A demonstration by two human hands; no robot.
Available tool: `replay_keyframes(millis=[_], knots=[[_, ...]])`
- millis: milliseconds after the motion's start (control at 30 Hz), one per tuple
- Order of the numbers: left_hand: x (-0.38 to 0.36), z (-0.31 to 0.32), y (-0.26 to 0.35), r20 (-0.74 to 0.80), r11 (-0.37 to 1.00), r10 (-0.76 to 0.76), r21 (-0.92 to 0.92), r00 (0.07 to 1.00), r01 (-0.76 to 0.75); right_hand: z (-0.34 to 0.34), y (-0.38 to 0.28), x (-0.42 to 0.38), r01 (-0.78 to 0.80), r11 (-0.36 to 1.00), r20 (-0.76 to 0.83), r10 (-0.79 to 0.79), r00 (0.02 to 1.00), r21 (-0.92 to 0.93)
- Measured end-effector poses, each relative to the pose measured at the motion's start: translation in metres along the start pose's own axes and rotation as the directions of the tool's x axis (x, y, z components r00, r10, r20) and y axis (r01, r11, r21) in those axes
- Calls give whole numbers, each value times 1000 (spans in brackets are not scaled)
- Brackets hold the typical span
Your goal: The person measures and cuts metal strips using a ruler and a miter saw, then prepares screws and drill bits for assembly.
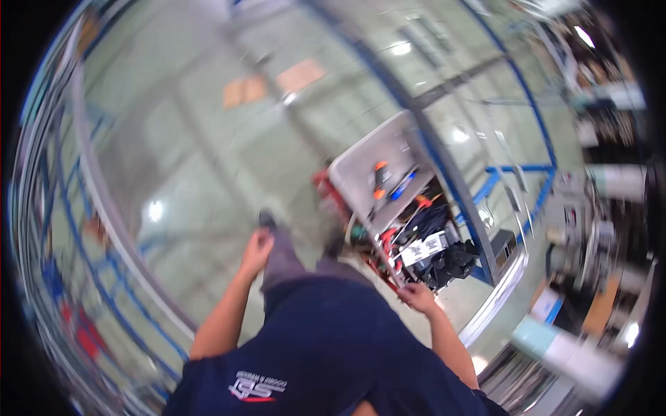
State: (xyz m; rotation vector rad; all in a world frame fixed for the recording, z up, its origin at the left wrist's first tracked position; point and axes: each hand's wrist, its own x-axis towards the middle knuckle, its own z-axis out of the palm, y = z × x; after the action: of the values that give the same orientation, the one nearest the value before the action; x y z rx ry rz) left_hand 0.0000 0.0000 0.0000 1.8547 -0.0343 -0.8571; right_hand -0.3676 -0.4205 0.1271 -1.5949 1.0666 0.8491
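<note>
My left hand hangs beside my leg over the green floor, its fingers curled together; whether anything small is between them is too blurred to tell. At the near edge of a grey tool cart is my right hand, fingers bent, close to or touching the cart's corner. Orange-and-black tool and blue tool lie on the cart's top. Beside my right hand, the cart's open part holds black items, a white label or box and red-handled tools.
Blue-framed racks stand right of the cart, and more blue frames line the left side. Two cardboard pieces lie on the floor ahead. Shelving with boxes is at the far right. Long metal profiles lie at the lower right.
</note>
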Motion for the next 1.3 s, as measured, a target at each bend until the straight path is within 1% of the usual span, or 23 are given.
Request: replay_keyframes(millis=[67, 100, 200, 267, 367, 400, 467, 500, 533, 567, 633, 700, 767, 833, 900, 967, 1033, 1100, 1167, 1200, 1233, 1267, 1300], knots=[[17, -5, -37, 156, 996, -61, 68, 986, 51, 73, -25, -18, -60, 998, -122, 63, 991, 30], [52, -104, 85, 86, 967, -88, 247, 992, 64, 101, -118, 24, 41, 958, 18, -49, 999, 284], [106, -73, 128, 291, 940, -58, 339, 955, -46, 123, -116, 8, -16, 910, -126, 75, 989, 413], [129, -80, 188, 370, 864, -32, 477, 928, -160, 165, -120, 18, -68, 802, -102, 159, 982, 594], [199, -63, 240, 485, 776, 100, 508, 869, -373, 199, -138, 31, -50, 541, -44, 160, 986, 840], [213, -45, 269, 538, 769, 126, 478, 834, -425, 218, -142, 43, 24, 439, -102, 154, 983, 898], [213, 12, 344, 628, 664, 192, 483, 754, -571, 231, -145, 51, -102, 434, 16, 198, 980, 895], [210, 41, 374, 684, 604, 207, 473, 699, -642, 235, -148, 53, -169, 416, 83, 218, 972, 894], [213, 63, 390, 759, 477, 220, 464, 612, -746, 248, -152, 57, -165, 390, 98, 185, 978, 906], [219, 91, 401, 834, 345, 222, 417, 505, -841, 269, -160, 68, -182, 281, 132, 186, 974, 942], [224, 154, 412, 958, 107, 163, 222, 237, -969, 308, -167, 103, -141, 295, 92, 174, 980, 945], [226, 204, 413, 999, -90, 18, -36, -38, -995, 337, -180, 144, -30, 644, -249, 339, 907, 764], [236, 236, 401, 990, -223, -69, -139, -126, -965, 326, -195, 169, -62, 496, -255, 546, 798, 866], [254, 246, 388, 979, -350, -97, -202, -179, -915, 342, -187, 236, -38, 288, -174, 673, 719, 957], [270, 246, 381, 972, -365, -137, -229, -192, -902, 362, -182, 308, -12, 263, -205, 780, 592, 965], [275, 241, 374, 975, -425, -175, -201, -137, -883, 374, -171, 379, 47, 299, -270, 773, 573, 953], [287, 237, 368, 995, -302, -72, -86, -67, -949, 356, -150, 429, -39, 360, -258, 735, 627, 932], [306, 235, 367, 1000, -326, 28, 8, -1, -945, 345, -123, 493, -49, 461, -360, 750, 555, 886], [316, 237, 364, 991, -270, 130, 57, 22, -961, 330, -93, 547, -55, 520, -459, 794, 398, 852], [310, 240, 355, 979, -235, 191, 115, 71, -965, 323, -80, 569, -94, 544, -488, 806, 334, 834], [279, 251, 343, 976, -319, 172, 183, 133, -930, 317, -66, 588, -140, 563, -517, 814, 267, 815], [279, 253, 337, 970, -334, 212, 186, 119, -924, 311, -54, 603, -187, 577, -545, 815, 198, 795], [280, 252, 333, 963, -348, 250, 191, 105, -918, 305, -44, 620, -118, 529, -482, 829, 283, 840]])
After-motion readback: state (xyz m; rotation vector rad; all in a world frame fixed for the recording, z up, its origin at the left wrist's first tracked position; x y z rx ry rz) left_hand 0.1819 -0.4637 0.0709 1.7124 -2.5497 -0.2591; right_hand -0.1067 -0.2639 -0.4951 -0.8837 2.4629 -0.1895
